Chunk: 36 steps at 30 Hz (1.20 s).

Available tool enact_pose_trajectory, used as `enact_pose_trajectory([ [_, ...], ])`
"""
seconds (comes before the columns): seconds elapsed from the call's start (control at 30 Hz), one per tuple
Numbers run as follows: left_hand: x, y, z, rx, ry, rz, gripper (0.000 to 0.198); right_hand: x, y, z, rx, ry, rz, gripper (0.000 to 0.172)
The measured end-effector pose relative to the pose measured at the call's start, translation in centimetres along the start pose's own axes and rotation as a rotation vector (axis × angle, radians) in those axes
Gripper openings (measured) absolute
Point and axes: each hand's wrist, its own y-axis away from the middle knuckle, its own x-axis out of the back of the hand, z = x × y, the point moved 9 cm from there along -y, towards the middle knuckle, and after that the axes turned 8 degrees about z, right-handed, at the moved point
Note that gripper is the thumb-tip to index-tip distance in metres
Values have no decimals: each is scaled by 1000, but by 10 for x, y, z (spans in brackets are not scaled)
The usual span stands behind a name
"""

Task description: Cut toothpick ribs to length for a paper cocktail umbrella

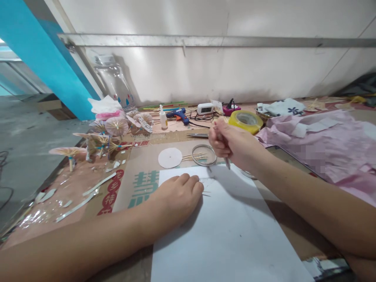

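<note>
My left hand [182,196] rests on a white sheet of paper [229,239] with its fingers closed. Thin pointed sticks [206,193] poke out past its fingertips. Above the paper's far edge, my right hand [225,137] is closed in a fist round a slim pointed tool [227,163], tip down; most of it is hidden, so its kind is unclear. Just beyond the paper lie a white paper disc [170,157], several bamboo sticks [195,157] and a round metal ring [205,156]. A pair of metal scissors or tweezers [198,136] lies behind, partly hidden by my right hand.
Small paper umbrellas [101,143] and paper scraps [76,206] occupy the left side. At the back are a glue bottle [163,118], a blue glue gun [180,115], yellow tape [246,121] and a white digital device [205,108]. Pink cloth [320,145] covers the right, beside a phone-like dark slab [290,158].
</note>
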Motion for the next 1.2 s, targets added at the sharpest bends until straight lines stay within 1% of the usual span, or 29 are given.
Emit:
enact_pose_trajectory([
  [0.07, 2, 0, 5, -18, 28, -5, 13, 0, 2, -4, -1, 2, -19, 61],
  [0.1, 3, 1, 8, -32, 43, -12, 12, 1, 3, -7, -2, 1, -23, 62],
  [0.2, 2, 1, 14, -53, 76, -24, 9, 4, 4, -14, 7, -18, -13, 57],
  [0.3, 4, -1, 6, 3, 139, 35, 12, 3, 8, -19, 52, -19, 7, 53],
  [0.4, 7, -3, -12, 91, 247, 104, 14, 0, 18, -27, 152, 139, 63, 47],
  [0.5, 8, -4, -27, 153, 278, 124, 15, -4, 33, -45, 302, 302, 101, 36],
  [0.53, 8, -4, -31, 165, 279, 128, 16, -4, 38, -52, 373, 326, 102, 36],
  [0.6, 7, -4, -34, 174, 296, 137, 18, -4, 50, -61, 487, 414, 99, 44],
  [0.67, 6, -3, -36, 181, 286, 166, 17, -3, 58, -54, 510, 584, 80, 53],
  [0.73, 6, -3, -35, 189, 251, 195, 13, -1, 66, -35, 506, 711, 36, 53],
  [0.8, 6, -3, -34, 188, 217, 215, 9, -5, 74, -18, 579, 732, -24, 45],
  [0.83, 7, -3, -32, 185, 210, 227, 9, -7, 80, -13, 672, 718, -27, 38],
  [0.93, 10, -2, -29, 170, 191, 276, 12, -16, 81, 16, 702, 822, -103, 19],
  [1.03, 11, 0, -31, 182, 157, 290, 14, -19, 76, 30, 693, 841, -112, 5],
  [1.07, 10, 0, -32, 193, 151, 276, 14, -20, 75, 33, 690, 844, -120, 6],
  [1.13, 7, 0, -34, 221, 148, 238, 13, -23, 74, 38, 681, 863, -149, 13],
  [1.2, 5, -2, -36, 242, 150, 206, 13, -24, 73, 40, 676, 876, -161, 17],
])
